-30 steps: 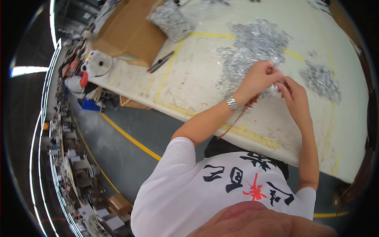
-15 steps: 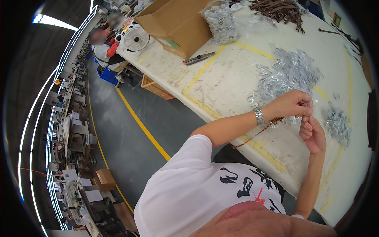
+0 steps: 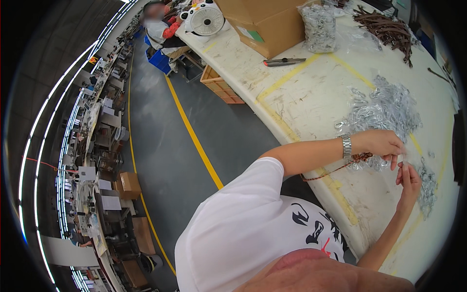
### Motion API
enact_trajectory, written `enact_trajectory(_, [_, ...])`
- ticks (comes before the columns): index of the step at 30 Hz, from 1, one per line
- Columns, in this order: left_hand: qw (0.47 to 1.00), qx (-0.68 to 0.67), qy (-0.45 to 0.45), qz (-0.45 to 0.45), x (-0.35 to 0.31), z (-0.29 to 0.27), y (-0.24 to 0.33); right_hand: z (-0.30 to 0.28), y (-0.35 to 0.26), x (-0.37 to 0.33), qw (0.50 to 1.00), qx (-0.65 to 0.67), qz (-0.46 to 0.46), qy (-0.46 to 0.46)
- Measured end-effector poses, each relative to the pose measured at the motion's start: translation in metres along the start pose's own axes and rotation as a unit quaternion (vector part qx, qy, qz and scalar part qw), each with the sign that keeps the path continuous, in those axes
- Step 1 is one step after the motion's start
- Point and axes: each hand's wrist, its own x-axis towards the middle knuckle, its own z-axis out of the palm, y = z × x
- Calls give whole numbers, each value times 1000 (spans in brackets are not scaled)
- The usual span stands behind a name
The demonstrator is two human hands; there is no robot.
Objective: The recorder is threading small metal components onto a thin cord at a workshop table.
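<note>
My left hand (image 3: 382, 143), with a metal-band watch on its wrist, is over the near edge of a pile of silvery metal clasps in clear wrapping (image 3: 389, 104). Close below it on the right is my right hand (image 3: 409, 178), fingers curled in. The fingertips of both hands meet at a small pale thing, too small to name. A brown and orange braided cord (image 3: 327, 172) runs from beneath my left wrist past the table edge. Beside my right hand lies a smaller heap of metal clasps (image 3: 427, 187).
On the white table (image 3: 301, 97) stand a cardboard box (image 3: 265, 24), a clear bag of metal parts (image 3: 320, 29) and a fan (image 3: 206, 21). A utility knife (image 3: 284, 62) and brown straps (image 3: 386, 29) lie there too. A person (image 3: 158, 29) sits at the far left; an orange crate (image 3: 221, 85) is below.
The view has shifted, so the table things sit farther right. A thin dark piece showing at my left fingers earlier is no longer visible. My left fingers now point more downward.
</note>
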Motion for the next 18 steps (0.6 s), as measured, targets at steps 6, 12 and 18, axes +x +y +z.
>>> enact_trajectory(6, [990,113,-74,42,-8,11,12,-6,28,5,997,-68,-19,38])
enact_trajectory(12, [986,-90,-141,-22,-6,2,2,15,7,-6,977,-184,-59,92])
enact_trajectory(18, [965,-202,-158,-61,0,10,-8,29,0,-10,975,-171,-60,126])
